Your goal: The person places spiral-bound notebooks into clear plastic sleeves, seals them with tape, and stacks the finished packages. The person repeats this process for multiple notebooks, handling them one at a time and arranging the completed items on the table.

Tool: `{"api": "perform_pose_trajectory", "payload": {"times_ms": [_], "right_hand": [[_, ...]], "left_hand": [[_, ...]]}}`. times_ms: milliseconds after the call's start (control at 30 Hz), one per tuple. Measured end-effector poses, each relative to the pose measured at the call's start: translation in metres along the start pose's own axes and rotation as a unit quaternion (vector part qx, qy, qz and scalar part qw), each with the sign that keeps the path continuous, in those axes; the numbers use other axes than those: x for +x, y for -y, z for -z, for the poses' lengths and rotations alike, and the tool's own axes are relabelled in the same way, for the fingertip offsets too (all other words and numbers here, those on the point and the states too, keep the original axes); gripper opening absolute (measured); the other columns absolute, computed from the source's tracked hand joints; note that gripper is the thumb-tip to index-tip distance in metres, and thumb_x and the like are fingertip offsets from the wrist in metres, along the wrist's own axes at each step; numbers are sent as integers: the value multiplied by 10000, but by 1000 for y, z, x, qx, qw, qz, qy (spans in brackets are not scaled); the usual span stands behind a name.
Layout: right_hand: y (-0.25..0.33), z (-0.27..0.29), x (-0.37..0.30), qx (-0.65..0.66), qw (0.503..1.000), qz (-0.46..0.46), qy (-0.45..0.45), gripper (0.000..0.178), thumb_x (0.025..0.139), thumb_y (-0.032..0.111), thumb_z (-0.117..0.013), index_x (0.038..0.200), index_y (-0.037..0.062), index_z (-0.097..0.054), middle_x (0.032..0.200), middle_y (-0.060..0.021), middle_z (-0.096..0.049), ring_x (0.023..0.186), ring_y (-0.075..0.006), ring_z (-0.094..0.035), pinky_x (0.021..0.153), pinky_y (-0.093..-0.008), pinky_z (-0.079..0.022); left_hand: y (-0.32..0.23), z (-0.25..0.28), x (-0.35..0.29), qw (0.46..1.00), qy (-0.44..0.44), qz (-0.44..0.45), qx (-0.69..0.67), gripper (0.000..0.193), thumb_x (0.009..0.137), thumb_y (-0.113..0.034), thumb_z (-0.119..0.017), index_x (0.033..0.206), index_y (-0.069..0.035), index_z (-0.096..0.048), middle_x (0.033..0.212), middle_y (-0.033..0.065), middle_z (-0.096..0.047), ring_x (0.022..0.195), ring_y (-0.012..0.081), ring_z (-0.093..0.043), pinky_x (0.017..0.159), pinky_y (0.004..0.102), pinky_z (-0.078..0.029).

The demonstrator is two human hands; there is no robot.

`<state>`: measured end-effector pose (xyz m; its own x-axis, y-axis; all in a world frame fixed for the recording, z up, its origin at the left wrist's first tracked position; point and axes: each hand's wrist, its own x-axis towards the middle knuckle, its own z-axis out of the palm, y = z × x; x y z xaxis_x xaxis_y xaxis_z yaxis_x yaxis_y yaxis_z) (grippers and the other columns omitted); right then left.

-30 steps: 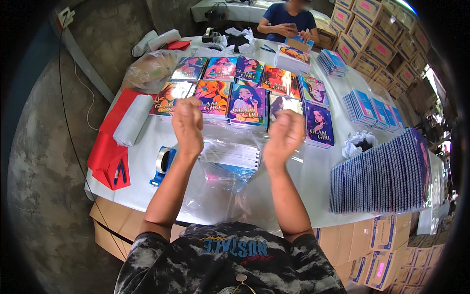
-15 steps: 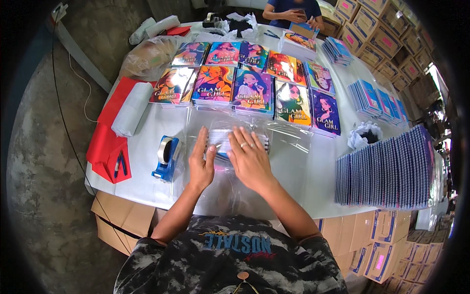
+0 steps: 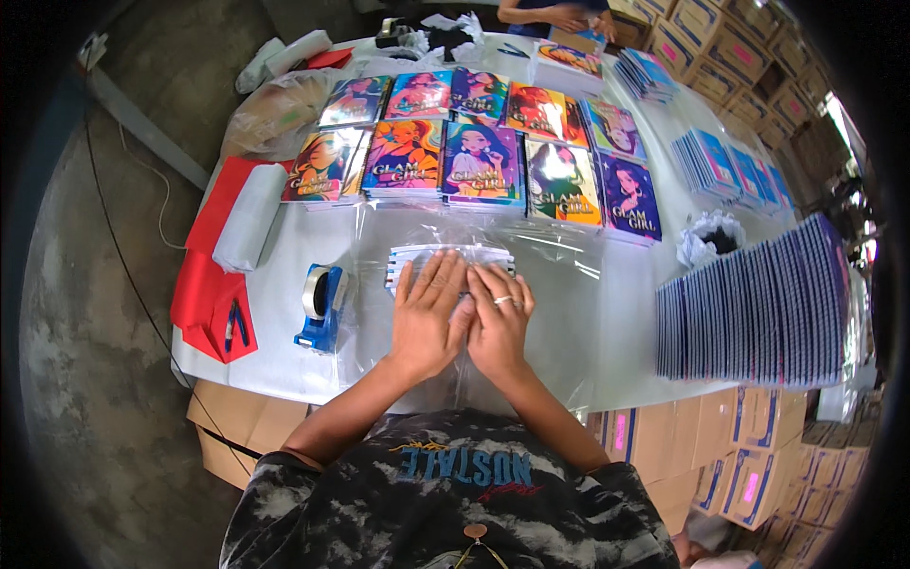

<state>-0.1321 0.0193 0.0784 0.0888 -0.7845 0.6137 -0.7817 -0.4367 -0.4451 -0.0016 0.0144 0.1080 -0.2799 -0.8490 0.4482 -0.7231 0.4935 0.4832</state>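
My left hand (image 3: 430, 321) lies flat with its fingers stretched out over a bundle of notebooks (image 3: 406, 264). Beside it my right hand (image 3: 500, 328), with a ring on one finger, rests on the same bundle, fingers stretched out. The thumbs nearly meet. White layered edges of the bundle show past the fingertips; the hands hide most of it. Clear plastic film (image 3: 550, 254) spreads around and under the bundle. To the left stands a blue tape dispenser (image 3: 322, 305) with a roll of tape.
Rows of colourful notebooks (image 3: 403, 156) lie beyond my hands. A tall leaning stack of spiral notebooks (image 3: 749, 318) stands at the right. Red sheets (image 3: 204, 294), pens (image 3: 235, 325) and a white roll (image 3: 251, 218) are at the left. Across the table is another person (image 3: 550, 13).
My left hand has moved right, from the bundle's left side onto its top. My right hand has shifted nearer to me and turned slightly. The view has tilted a little.
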Motion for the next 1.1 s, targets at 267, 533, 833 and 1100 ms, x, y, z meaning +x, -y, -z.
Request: {"api": "perform_pose_trajectory", "payload": {"times_ms": [267, 533, 833, 1100], "right_hand": [[5, 1, 4, 21, 997, 71, 21, 334, 808, 122, -567, 1137, 80, -598, 1208, -47, -558, 1155, -209, -496, 970, -368, -339], [-1, -5, -2, 8, 997, 71, 6, 349, 788, 111, -575, 1135, 92, -603, 1210, -31, -560, 1148, -191, -509, 952, -352, -351], [7, -13, 3, 184, 965, -65, -174, 332, 739, -58, -602, 1041, 79, -591, 1124, -50, -605, 1100, -197, -542, 882, -361, -398], [-13, -17, -12, 116, 986, 63, -99, 89, 704, 47, -674, 756, 117, -654, 1030, 12, -664, 1014, -140, -583, 853, -291, -382]], "left_hand": [[38, 45, 80, 996, 81, -33, -29, 406, 744, -9, -692, 1125, 36, -559, 1041, 177, -619, 992, 212, -582, 853, 340, -463], [53, 46, 99, 942, 30, 31, -334, 558, 837, -317, -628, 1247, 34, -489, 1218, 141, -561, 1160, 194, -488, 1006, 406, -312], [15, 3, 7, 996, -20, -78, -48, 265, 716, 35, -646, 962, -59, -675, 1019, 125, -661, 1026, 269, -615, 933, 393, -456], [30, 25, -54, 990, -29, -81, -113, 202, 645, 53, -679, 800, -74, -650, 936, 114, -676, 931, 247, -642, 830, 365, -472]]}}
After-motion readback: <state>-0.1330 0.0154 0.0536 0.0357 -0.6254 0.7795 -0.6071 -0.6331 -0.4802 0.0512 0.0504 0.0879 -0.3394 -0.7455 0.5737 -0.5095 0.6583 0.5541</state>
